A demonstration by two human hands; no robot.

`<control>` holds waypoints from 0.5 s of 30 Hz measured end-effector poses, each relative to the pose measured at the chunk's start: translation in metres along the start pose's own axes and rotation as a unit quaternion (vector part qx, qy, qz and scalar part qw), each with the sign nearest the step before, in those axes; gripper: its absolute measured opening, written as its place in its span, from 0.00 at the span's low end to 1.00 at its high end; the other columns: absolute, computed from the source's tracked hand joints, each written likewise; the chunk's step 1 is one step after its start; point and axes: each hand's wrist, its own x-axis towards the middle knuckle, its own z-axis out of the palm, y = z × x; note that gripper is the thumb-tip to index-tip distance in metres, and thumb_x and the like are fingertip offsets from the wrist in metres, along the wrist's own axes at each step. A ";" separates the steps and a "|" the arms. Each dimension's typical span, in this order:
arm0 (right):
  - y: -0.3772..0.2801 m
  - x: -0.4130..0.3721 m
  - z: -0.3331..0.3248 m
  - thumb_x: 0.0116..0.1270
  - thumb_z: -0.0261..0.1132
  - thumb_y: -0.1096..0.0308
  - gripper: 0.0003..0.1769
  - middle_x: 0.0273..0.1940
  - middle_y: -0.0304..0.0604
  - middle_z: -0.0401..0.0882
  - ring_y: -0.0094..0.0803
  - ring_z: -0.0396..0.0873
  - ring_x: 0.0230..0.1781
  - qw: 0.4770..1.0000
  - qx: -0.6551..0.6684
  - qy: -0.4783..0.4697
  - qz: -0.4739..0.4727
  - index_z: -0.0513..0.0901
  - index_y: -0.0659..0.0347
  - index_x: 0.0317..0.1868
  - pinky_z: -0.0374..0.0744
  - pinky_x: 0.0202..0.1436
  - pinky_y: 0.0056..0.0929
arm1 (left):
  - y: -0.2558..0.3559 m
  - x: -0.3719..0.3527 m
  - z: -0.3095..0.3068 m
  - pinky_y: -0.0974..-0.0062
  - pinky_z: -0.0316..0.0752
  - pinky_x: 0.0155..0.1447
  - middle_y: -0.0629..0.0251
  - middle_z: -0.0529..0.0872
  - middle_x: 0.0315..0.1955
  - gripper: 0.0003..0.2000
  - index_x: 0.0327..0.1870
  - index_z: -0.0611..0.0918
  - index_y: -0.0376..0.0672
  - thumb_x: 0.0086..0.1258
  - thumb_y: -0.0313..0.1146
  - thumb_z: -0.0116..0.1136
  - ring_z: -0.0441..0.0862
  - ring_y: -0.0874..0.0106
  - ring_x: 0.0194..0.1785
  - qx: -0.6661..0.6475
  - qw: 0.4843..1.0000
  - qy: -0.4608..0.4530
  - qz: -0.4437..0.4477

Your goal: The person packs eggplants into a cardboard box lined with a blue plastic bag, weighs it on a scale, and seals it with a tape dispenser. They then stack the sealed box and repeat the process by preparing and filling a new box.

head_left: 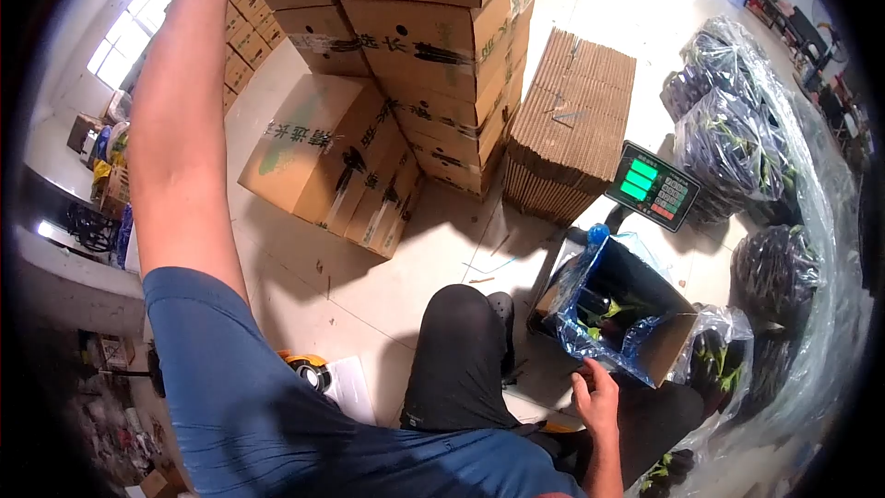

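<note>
My left arm reaches up the left side, and its hand is out of frame beyond the top edge. Beside the near edge of an open carton [671, 350] is my right hand [597, 395], thumb and forefinger slightly apart, with nothing visible between them. Blue plastic [576, 337] lines the carton, and dark eggplants with green stems [599, 304] lie inside. A scale display [653, 186] with green lit panels stands just behind the carton. To its right is a clear bag of eggplants [717, 360].
Stacked closed cartons [415, 46] rise ahead, with a lower carton [318, 152] at their left. A pile of flattened cardboard [572, 120] stands right of them. More bagged eggplants [737, 138] line the right side under clear plastic. A tape roll [309, 373] and paper [350, 387] lie by my left side.
</note>
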 end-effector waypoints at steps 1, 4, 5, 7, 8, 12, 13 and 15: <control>-0.001 -0.001 0.000 0.66 0.71 0.70 0.21 0.41 0.52 0.87 0.40 0.87 0.40 1.000 -0.006 0.001 -0.003 0.81 0.68 0.57 0.84 0.47 0.34 | 0.004 -0.003 -0.001 0.69 0.73 0.57 0.56 0.79 0.54 0.37 0.70 0.73 0.41 0.62 0.52 0.66 0.77 0.65 0.55 0.017 1.000 -0.006 0.003; -0.003 -0.005 -0.003 0.66 0.71 0.70 0.21 0.42 0.52 0.87 0.40 0.87 0.39 0.999 -0.035 -0.004 -0.018 0.81 0.68 0.57 0.83 0.46 0.34 | 0.016 -0.012 -0.004 0.67 0.73 0.59 0.55 0.78 0.57 0.39 0.72 0.72 0.42 0.62 0.55 0.66 0.77 0.64 0.58 0.060 0.998 -0.025 0.013; -0.003 -0.005 -0.003 0.66 0.71 0.69 0.21 0.42 0.53 0.86 0.42 0.87 0.38 0.999 -0.032 -0.004 -0.026 0.81 0.68 0.57 0.83 0.45 0.35 | 0.020 -0.014 -0.004 0.67 0.73 0.60 0.55 0.77 0.58 0.40 0.72 0.71 0.42 0.61 0.56 0.66 0.76 0.63 0.59 0.073 0.997 -0.034 0.016; -0.003 -0.008 -0.006 0.66 0.71 0.69 0.21 0.41 0.53 0.86 0.43 0.87 0.38 0.999 -0.031 0.002 -0.029 0.81 0.67 0.57 0.83 0.45 0.35 | 0.026 -0.019 -0.002 0.66 0.72 0.62 0.54 0.77 0.60 0.42 0.73 0.70 0.43 0.61 0.58 0.66 0.76 0.62 0.61 0.098 0.994 -0.049 0.022; -0.004 -0.009 -0.007 0.66 0.71 0.69 0.21 0.41 0.53 0.86 0.43 0.86 0.38 0.999 -0.030 0.004 -0.032 0.81 0.67 0.57 0.83 0.45 0.35 | 0.030 -0.020 -0.001 0.65 0.72 0.63 0.54 0.76 0.61 0.43 0.74 0.69 0.43 0.61 0.60 0.66 0.75 0.62 0.62 0.106 0.993 -0.055 0.026; -0.004 -0.017 -0.012 0.66 0.70 0.69 0.21 0.43 0.53 0.86 0.45 0.86 0.38 0.998 -0.041 0.007 -0.041 0.81 0.66 0.58 0.83 0.45 0.36 | 0.042 -0.030 -0.004 0.63 0.72 0.66 0.52 0.74 0.66 0.47 0.76 0.67 0.44 0.60 0.64 0.66 0.74 0.60 0.66 0.145 0.986 -0.074 0.034; -0.007 -0.019 -0.014 0.66 0.70 0.69 0.21 0.43 0.53 0.86 0.45 0.86 0.39 0.998 -0.044 0.010 -0.049 0.81 0.66 0.58 0.83 0.45 0.36 | 0.045 -0.034 -0.005 0.63 0.71 0.67 0.52 0.74 0.67 0.48 0.77 0.67 0.44 0.60 0.65 0.66 0.74 0.59 0.67 0.154 0.984 -0.078 0.036; -0.016 -0.025 -0.021 0.66 0.70 0.69 0.21 0.44 0.53 0.85 0.45 0.86 0.39 0.997 -0.051 0.019 -0.049 0.81 0.65 0.58 0.83 0.45 0.37 | 0.046 -0.035 -0.002 0.62 0.71 0.69 0.51 0.73 0.69 0.50 0.78 0.65 0.45 0.59 0.67 0.66 0.73 0.58 0.70 0.168 0.981 -0.087 0.042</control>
